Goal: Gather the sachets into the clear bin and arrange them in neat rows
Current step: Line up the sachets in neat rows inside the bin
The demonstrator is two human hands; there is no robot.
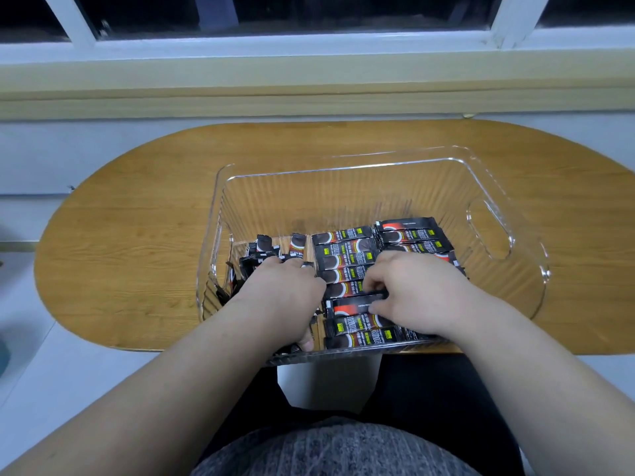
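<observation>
the table (137,235) is an oval wooden top under a window, and the bin (343,170) sits on its near half, close to the person, likely so that both arms reach the floor of it without stretching. every sachet in view is already inside the bin; none shows on the table, so the gathering looks done and the sorting is what remains.

the rows (343,255) fill the middle and right of the bin floor, sachets lying flat and crosswise, edge against edge and partly overlapped, which is what keeps them tidy. the heap (264,245) on the left is loose, with sachets tilted and on end.

the left hand (285,290) lies over that heap, fingers curled down round a bunch and thumb near the front wall, probably corralling the stock so that it does not spill into the rows. the right hand (412,286) pinches one sachet (354,302) by its right end between thumb and bent fingers, holding it level over the near part of the middle row, seemingly to line it up with its neighbours.
</observation>
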